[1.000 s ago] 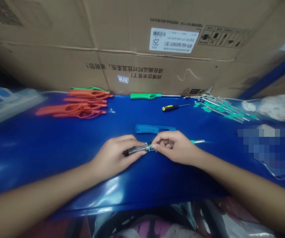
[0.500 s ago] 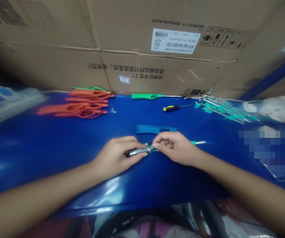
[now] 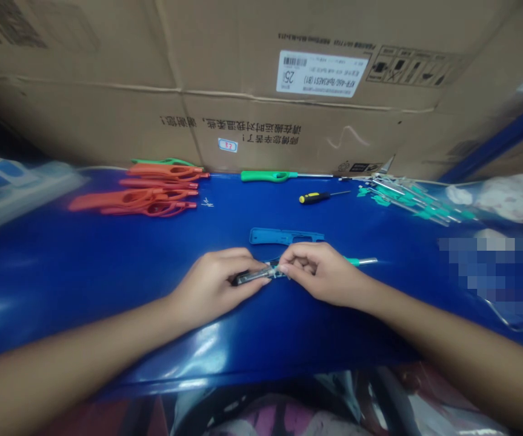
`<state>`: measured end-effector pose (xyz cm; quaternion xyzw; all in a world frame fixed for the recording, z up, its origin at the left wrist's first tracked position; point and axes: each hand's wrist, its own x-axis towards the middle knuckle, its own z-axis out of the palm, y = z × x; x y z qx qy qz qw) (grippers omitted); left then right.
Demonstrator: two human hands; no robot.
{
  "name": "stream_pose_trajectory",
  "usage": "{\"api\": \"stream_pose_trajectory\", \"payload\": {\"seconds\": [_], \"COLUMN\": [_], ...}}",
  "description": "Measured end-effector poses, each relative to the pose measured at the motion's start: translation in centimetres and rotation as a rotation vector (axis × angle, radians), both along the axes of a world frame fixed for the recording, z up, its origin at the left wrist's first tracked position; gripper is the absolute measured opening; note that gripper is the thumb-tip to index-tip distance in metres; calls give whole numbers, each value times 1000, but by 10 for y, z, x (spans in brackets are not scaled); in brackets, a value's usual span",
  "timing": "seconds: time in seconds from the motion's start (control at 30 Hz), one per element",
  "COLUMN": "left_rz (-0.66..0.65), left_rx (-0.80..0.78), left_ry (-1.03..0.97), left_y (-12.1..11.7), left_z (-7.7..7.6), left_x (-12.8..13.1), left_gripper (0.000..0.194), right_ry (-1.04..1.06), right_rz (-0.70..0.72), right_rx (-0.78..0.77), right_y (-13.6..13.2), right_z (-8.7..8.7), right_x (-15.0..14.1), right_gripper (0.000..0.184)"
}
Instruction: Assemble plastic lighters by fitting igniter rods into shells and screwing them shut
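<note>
My left hand (image 3: 213, 284) and my right hand (image 3: 320, 269) meet at the middle of the blue table (image 3: 83, 272). Both are closed on one thin clear-bodied lighter insert (image 3: 256, 275) with a dark left end. A metal tube with a green collar (image 3: 362, 261) sticks out to the right of my right hand. A blue plastic shell half (image 3: 286, 236) lies flat just behind my hands.
Orange plastic shells (image 3: 145, 192) are piled at the back left. A green long lighter (image 3: 279, 176) and a yellow-black screwdriver (image 3: 318, 197) lie at the back. Several green-tipped metal tubes (image 3: 409, 200) lie at the back right. A cardboard box (image 3: 261, 85) walls off the rear.
The fingers of both hands have shifted slightly on the insert, which stays in the same place. Nothing else on the table has moved.
</note>
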<state>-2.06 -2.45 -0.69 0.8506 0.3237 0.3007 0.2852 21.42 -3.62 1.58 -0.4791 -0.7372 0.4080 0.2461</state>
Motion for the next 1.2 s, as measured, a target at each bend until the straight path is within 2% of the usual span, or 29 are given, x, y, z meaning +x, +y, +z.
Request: {"api": "stream_pose_trajectory", "payload": {"seconds": [0.27,0.6,0.93,1.2], "left_rz": [43,-11,-37,21], "left_rx": [5,2,72,27], "left_ry": [-26,-16,-6,-24], "left_y": [-1,1,1,0], "left_z": [6,5,1,6], "left_x": [2,1,0,2], "left_gripper": [13,17,20,15], "right_ry": [78,58,52,136], "right_rz": [-35,-3,16,-31], "right_rx": [-105,-68,-43,-165], "right_y": [0,-1,0,2], "right_z": [1,-3,-3,-3], "right_x": [-1,0,0,2], "right_gripper": [17,20,19,22]}}
